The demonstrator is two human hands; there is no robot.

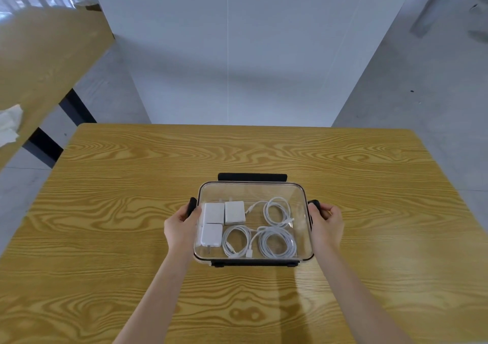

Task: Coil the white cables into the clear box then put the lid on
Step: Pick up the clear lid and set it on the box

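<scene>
We judge the step in hand as latching the lid, since the clear box [253, 222] sits mid-table, just ahead of us, with the lid [253, 189] apparently already on and three coiled white cables [277, 242] inside. Left hand [181, 227] at 9 o'clock curls its fingers round the left black latch [192, 206]; right hand [326, 221] at 3 o'clock grips the right black latch [314, 204]. To do it well, we press both side latches together so the lid seats level, then check the near clip [254, 263] at 6 o'clock and the far clip [252, 177] at 12; the far one looks flipped out, so probably not yet closed. Count: three cable coils, three white chargers [214, 213], four black latches, one box, one lid. All on the wooden table [132, 185]; beyond it, a second table [39, 61] at 10 o'clock.
</scene>
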